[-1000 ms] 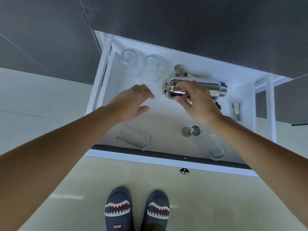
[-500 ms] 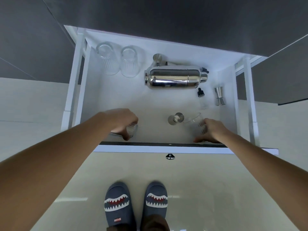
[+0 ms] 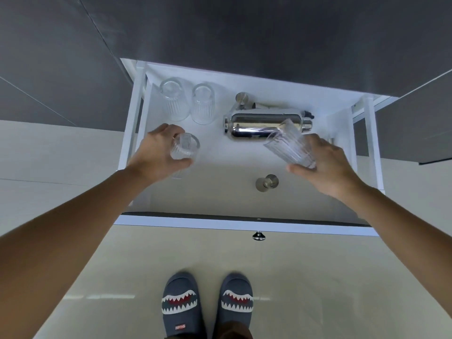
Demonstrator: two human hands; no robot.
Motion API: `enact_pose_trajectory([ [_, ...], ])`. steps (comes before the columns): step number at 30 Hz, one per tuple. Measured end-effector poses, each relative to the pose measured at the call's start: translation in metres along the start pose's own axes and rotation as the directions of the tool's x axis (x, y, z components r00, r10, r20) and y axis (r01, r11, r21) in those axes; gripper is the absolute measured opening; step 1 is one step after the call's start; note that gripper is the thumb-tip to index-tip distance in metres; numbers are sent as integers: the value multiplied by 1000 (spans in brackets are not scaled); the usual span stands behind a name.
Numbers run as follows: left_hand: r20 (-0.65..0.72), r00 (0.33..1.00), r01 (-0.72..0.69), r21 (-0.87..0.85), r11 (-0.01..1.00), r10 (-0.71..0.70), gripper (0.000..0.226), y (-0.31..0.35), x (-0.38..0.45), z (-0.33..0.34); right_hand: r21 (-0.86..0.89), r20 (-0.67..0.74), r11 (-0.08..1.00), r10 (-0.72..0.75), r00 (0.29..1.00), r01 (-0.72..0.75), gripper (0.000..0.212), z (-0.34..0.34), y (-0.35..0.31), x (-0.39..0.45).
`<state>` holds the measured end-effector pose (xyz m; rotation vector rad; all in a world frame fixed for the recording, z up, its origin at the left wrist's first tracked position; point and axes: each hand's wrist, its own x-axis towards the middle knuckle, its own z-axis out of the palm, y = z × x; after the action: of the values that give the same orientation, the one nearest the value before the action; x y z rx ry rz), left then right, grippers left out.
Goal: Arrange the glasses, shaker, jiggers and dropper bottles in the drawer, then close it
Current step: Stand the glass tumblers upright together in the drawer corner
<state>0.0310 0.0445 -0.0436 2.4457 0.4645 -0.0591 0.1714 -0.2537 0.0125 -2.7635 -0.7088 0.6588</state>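
The white drawer [image 3: 220, 192] stands pulled out below me. My left hand [image 3: 156, 155] grips a ribbed clear glass [image 3: 184, 146] above the drawer's left side. My right hand [image 3: 327, 167] holds a second ribbed glass [image 3: 289, 145], tilted, in front of the steel shaker [image 3: 259, 124], which lies on its side at the back. Two more glasses [image 3: 175, 101] [image 3: 203, 104] stand side by side at the back left. One steel jigger [image 3: 267, 183] lies in the middle near the front, another [image 3: 242, 97] behind the shaker. A dark dropper cap [image 3: 310, 115] shows at the shaker's right end.
The drawer's front panel with a chrome knob [image 3: 258, 236] faces me. White side rails [image 3: 374, 143] flank the drawer. Dark grey cabinet fronts [image 3: 244, 33] rise behind it. My shark-patterned slippers [image 3: 208, 304] stand on the beige floor just before the drawer.
Both hands left the shaker, dropped to the front of the drawer, each took a lying glass, and have now lifted the glasses up and toward the back.
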Motion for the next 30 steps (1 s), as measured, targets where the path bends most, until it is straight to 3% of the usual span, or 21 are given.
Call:
enact_pose_trajectory([
  [5, -97, 987, 127, -20, 992, -129, 60, -6, 4, -1, -2, 135, 991, -130, 982, 132, 72, 18, -64, 25],
  [9, -125, 971, 202, -46, 978, -206, 62, -10, 8, 3, -31, 170, 985, -163, 972, 171, 64, 36, -100, 40],
  [20, -145, 948, 272, -88, 958, -283, 60, -18, 24, 4, -229, 18, 941, -253, 967, 250, 41, 75, -149, 87],
  [30, -170, 941, 278, -103, 955, -292, 60, -17, 42, 1, -259, -50, 923, -307, 950, 284, 39, 81, -168, 110],
])
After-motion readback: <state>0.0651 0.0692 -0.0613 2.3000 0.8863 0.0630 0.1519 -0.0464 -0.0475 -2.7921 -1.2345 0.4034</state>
